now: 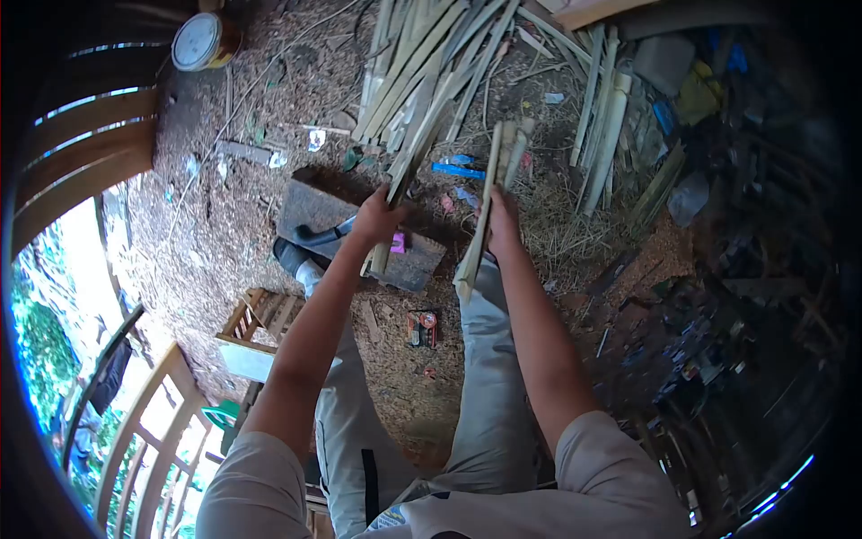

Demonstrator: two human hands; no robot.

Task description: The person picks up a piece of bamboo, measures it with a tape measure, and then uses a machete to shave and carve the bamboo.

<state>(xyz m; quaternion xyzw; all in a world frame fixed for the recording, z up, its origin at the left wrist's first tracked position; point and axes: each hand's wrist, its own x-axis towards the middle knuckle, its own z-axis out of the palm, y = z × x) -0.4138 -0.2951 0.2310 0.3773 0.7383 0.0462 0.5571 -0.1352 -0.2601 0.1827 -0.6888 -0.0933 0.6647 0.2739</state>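
My left hand (377, 217) is closed around a bundle of long, pale green-brown split strips (420, 148), which look like cane or bamboo. Their lower ends stick out below the fist. In my right hand (505, 220) is a second, shorter bunch of split strips (480, 235), slanting down toward my knee. The two bunches are apart. Under my left hand lies a worn wooden block (310, 208), with a dark curved object (325, 235) on it whose kind I cannot make out. A small pink packet (398, 242) shows beside the left bundle.
A large pile of split strips (404, 72) lies ahead, with more strips (606, 117) to the right. A bucket (199, 42) stands far left. A small wooden stool (260, 316) and a red-black box (422, 329) are nearer. Blue scraps (458, 170) litter the ground.
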